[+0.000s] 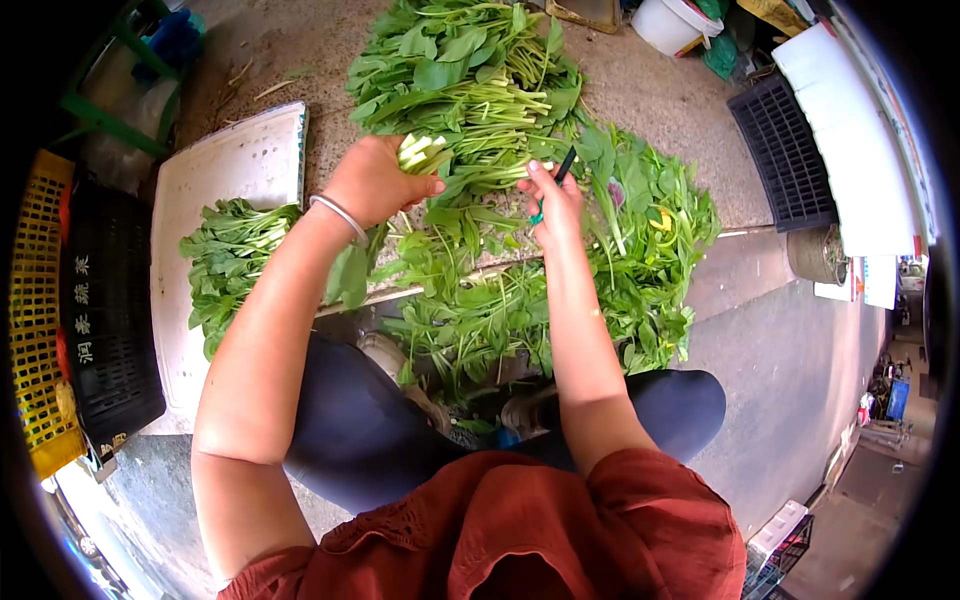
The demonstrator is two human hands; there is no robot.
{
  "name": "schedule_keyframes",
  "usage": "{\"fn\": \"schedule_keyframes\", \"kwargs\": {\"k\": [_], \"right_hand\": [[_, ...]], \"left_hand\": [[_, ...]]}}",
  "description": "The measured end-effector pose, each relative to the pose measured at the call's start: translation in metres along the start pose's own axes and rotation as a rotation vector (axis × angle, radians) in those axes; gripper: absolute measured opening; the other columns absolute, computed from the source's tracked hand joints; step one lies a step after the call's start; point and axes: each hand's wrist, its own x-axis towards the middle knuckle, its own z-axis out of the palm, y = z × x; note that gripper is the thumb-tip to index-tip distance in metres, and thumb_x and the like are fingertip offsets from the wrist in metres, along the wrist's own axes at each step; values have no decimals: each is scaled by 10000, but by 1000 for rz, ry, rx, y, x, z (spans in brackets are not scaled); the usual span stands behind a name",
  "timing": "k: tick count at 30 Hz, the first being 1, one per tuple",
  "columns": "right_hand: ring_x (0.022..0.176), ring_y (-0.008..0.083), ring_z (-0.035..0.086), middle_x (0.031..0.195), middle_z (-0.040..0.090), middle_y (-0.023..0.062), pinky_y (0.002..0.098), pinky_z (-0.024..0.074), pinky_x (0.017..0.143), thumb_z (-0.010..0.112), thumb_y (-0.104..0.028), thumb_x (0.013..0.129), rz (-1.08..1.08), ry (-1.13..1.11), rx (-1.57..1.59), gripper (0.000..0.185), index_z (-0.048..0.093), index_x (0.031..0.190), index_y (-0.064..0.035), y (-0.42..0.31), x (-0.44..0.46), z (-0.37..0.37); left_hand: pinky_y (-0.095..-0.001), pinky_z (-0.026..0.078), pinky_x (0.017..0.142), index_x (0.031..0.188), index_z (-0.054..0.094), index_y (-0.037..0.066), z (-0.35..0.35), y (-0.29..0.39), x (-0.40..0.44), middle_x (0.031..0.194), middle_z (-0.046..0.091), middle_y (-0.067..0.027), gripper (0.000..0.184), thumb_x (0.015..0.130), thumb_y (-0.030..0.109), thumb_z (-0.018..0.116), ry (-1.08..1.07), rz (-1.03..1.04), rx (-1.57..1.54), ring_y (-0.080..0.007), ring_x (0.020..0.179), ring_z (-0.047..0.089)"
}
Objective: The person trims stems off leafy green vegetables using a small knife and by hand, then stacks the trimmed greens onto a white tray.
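My left hand (372,182), with a bangle at the wrist, is closed round a bunch of green stems (422,152), their pale cut ends pointing up and right. My right hand (556,200) holds a small knife (566,165) with a dark upper part and a green lower part; its fingertips are at the stem ends of the leafy pile. That large pile of leafy greens (455,70) lies on the ground beyond my hands. Loose leaves (640,260) are spread below and to the right. Another bundle of greens (235,245) rests on a white foam board at the left.
The white foam board (225,150) lies left, beside black (105,300) and yellow crates (38,310). A green stool (115,120) stands at upper left. At upper right are a white bucket (672,25), a black crate (785,150) and a white box (850,130).
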Motion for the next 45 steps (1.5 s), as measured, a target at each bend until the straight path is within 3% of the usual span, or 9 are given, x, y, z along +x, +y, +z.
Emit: {"fn": "schedule_keyframes", "kwargs": {"k": [3,10,18,25,31,33,37,40,45], "right_hand": [[620,121,612,749,620,47,169,323,376,704,-129,732,-128,-138,-11,223,525,846,-63,-20,-39,13],[524,66,528,708,586,31,162,325,376,685,-109,753,-104,-360,182,194,540,870,-53,-43,-81,38],[560,37,380,712,491,-16,161,275,438,435,-416,895,-148,-483,-110,448,552,1056,-14,-67,-99,26],[530,50,381,646,454,-14,165,298,452,494,-255,894,-123,-546,-122,246,546,918,-16,-59,-102,23],[495,66,376,606,416,-16,180,306,426,489,-235,894,276,-685,251,214,496,775,-58,-31,-114,8],[465,41,342,590,401,-33,163,275,390,506,-254,884,247,-691,218,270,549,1025,-28,-6,-110,0],[441,39,334,567,392,-48,158,267,387,564,-272,850,372,-537,7,335,538,1072,-22,2,-98,-10],[431,53,347,554,428,-26,190,306,403,643,-293,787,287,-64,-509,411,543,1052,5,-3,-55,-7],[402,78,388,575,508,9,236,315,372,685,-254,745,-31,197,-655,263,576,781,-18,35,74,-8]], "left_hand": [[-291,473,621,801,593,5,11,11,-5,697,627,-97,360,599,225,794,146,165,251,-164,621,589],[-221,446,643,905,585,38,34,29,-15,771,603,19,320,654,112,768,-95,416,-115,-55,696,519],[-188,402,478,910,591,52,32,35,-19,690,588,30,273,691,120,740,-209,235,-335,-40,542,481],[-198,415,498,895,608,17,28,33,-25,710,612,9,277,679,119,750,-235,238,-284,-45,572,498],[-193,399,490,857,626,19,20,25,-40,690,612,12,282,659,157,772,-365,132,-216,-51,553,483],[-191,398,497,851,630,32,14,18,-40,680,610,15,268,660,156,771,-383,135,-169,-52,554,491],[-205,430,558,867,626,40,-9,24,-44,712,617,13,253,680,152,755,-405,60,-229,-67,620,542],[-249,450,739,1002,557,6,-21,17,-42,944,637,-97,308,776,185,665,-240,184,-316,-114,802,579],[-239,458,671,937,553,3,-19,10,-26,762,608,-36,274,765,180,672,-133,132,-368,-114,705,573]]}}
